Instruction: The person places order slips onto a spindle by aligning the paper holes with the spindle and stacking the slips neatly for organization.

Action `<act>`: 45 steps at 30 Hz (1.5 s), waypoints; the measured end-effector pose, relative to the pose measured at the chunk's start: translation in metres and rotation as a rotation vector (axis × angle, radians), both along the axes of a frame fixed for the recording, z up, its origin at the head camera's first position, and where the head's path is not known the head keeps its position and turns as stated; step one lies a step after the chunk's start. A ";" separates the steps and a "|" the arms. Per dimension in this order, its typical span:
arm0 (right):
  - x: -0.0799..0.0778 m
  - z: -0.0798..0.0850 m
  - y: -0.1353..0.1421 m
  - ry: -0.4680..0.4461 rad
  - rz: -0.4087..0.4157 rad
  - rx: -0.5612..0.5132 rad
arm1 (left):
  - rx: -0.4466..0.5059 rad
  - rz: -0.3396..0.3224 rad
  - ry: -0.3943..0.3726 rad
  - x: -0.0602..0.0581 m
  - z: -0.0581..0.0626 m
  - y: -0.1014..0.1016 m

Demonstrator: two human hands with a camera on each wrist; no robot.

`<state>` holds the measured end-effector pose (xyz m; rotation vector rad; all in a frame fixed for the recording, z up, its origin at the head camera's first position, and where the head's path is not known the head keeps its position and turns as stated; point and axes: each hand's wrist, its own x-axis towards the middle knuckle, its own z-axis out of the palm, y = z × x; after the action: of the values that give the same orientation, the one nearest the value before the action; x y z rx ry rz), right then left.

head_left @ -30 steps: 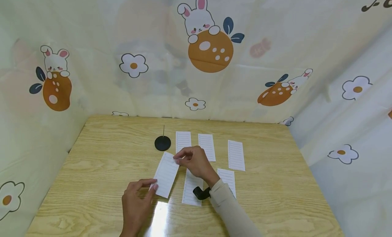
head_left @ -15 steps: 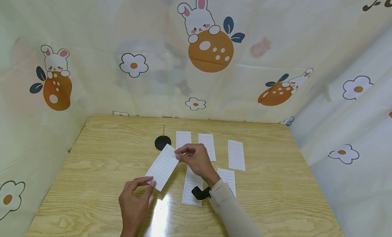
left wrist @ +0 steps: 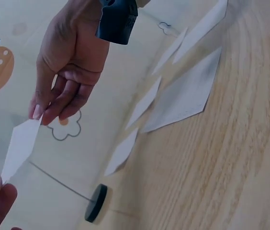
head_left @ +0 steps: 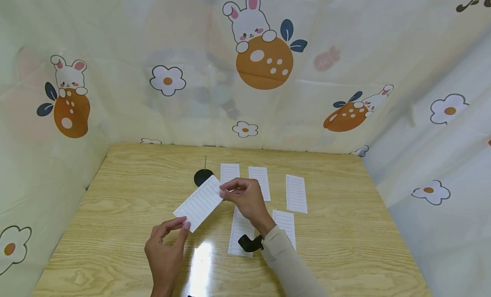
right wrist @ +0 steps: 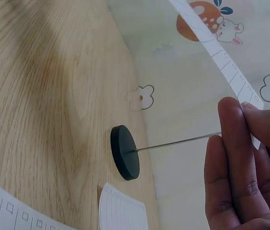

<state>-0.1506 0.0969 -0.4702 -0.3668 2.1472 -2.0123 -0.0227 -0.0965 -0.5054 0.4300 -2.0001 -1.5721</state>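
A white lined slip of paper (head_left: 199,203) is held tilted above the table between both hands. My left hand (head_left: 166,251) pinches its lower left corner between thumb and fingers. At the upper right edge, my right hand (head_left: 247,199) pinches it with thumb and forefinger. Behind the slip stands a spike with a round black base (head_left: 202,177), partly covered by the paper in the head view. The thin metal spike (right wrist: 178,140) rises bare from that base in the right wrist view. In the left wrist view the slip (left wrist: 21,146) hangs clear of the table.
Several more lined slips lie on the wooden table (head_left: 115,211): one right of the spike (head_left: 229,171), one under the right forearm (head_left: 239,235), and one farthest right (head_left: 296,194). A black wrist camera (head_left: 250,243) sits by the right cuff. A printed curtain (head_left: 184,41) surrounds the table.
The slip has lifted and turned towards level, its lower end swinging left and up with my left hand. My right hand has risen slightly. The slip now overlaps the black base.
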 end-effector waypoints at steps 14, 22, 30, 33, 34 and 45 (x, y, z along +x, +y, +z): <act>0.006 0.009 -0.001 0.030 0.001 0.037 | -0.028 0.019 0.048 -0.008 0.012 -0.011; 0.006 0.014 0.001 0.015 0.038 0.063 | -0.054 0.006 0.037 -0.010 0.018 -0.016; 0.002 0.021 0.002 0.043 0.048 0.109 | -0.090 -0.012 0.053 -0.013 0.026 -0.022; 0.001 0.024 0.002 0.059 0.044 0.123 | -0.101 -0.013 0.054 -0.016 0.028 -0.024; 0.001 0.025 0.002 0.062 0.045 0.123 | -0.104 -0.015 0.054 -0.017 0.029 -0.025; -0.002 0.033 -0.001 0.108 0.057 0.130 | -0.116 -0.009 0.086 -0.027 0.036 -0.030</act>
<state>-0.1527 0.0964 -0.4369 -0.5209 2.2894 -1.8505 -0.0501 -0.1270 -0.4697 0.3032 -2.0179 -1.4460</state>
